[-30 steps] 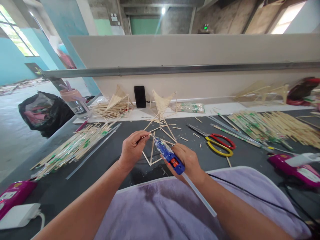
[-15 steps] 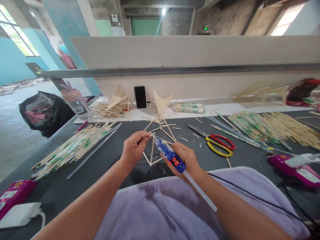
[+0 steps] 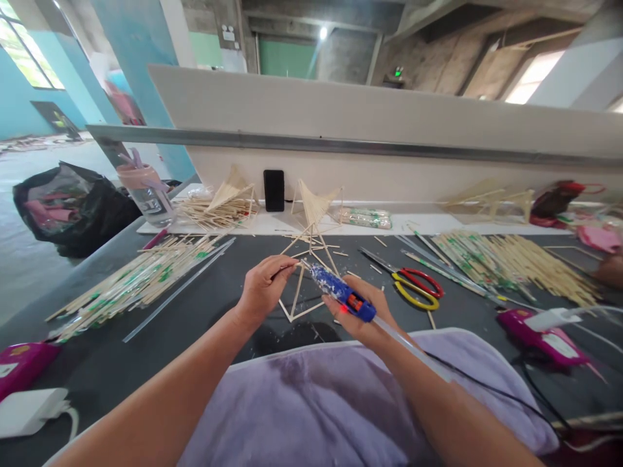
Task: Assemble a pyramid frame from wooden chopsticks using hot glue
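My left hand [image 3: 265, 285] is closed in a pinch on a thin bamboo stick whose tip points right, toward the nozzle of a blue glue gun [image 3: 343, 294]. My right hand [image 3: 363, 311] grips that glue gun, and a clear glue stick [image 3: 413, 350] trails out of its back over my forearm. The nozzle sits just above a frame of glued sticks [image 3: 302, 285] that lies on the dark table [image 3: 204, 311] right in front of both hands.
Scissors with red and yellow handles [image 3: 416, 285] lie to the right. Piles of sticks lie at the left [image 3: 131, 279] and right [image 3: 516, 263]. A pink glue gun [image 3: 542, 331] rests at right, finished stick fans [image 3: 311, 201] and a black phone [image 3: 273, 189] at the back. A lilac cloth [image 3: 311, 402] covers my lap.
The camera has tilted and shifted slightly. My right hand has turned the glue gun flatter, its back end lower toward my forearm. The left hand keeps its pinch on the stick.
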`<state>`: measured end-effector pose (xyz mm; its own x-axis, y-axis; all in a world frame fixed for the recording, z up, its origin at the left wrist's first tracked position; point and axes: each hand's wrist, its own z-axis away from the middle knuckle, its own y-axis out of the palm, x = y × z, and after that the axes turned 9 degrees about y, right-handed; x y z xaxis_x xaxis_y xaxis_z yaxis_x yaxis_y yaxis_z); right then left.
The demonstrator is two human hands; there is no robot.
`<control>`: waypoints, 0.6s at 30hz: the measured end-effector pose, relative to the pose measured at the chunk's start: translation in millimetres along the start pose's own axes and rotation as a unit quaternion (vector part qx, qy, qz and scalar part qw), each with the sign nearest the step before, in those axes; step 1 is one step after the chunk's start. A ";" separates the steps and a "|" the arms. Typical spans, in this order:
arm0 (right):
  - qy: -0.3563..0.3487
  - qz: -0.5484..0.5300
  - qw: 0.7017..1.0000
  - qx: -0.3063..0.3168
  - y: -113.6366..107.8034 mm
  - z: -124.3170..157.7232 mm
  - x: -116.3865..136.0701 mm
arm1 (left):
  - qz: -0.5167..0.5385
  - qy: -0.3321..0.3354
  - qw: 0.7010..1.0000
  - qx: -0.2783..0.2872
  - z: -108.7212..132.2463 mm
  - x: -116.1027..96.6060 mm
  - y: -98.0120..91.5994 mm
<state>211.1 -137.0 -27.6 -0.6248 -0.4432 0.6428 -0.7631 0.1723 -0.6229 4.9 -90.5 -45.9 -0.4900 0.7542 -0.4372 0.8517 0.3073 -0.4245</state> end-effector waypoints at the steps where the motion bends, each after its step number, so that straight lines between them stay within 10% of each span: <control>1: -0.001 0.014 1.000 0.003 -3.9 -1.3 3.5 | 0.001 0.003 1.000 -0.001 -0.1 0.4 0.1; 18: -0.105 0.430 0.892 0.087 -30.1 -5.9 50.4 | 0.035 0.030 0.999 -0.005 4.2 14.2 1.2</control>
<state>201.7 -159.4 26.1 -0.9082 -0.3714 -0.1927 0.0326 0.3964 -0.9175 -1.8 -81.9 -55.9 -0.4170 0.8072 -0.4178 0.8857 0.2578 -0.3861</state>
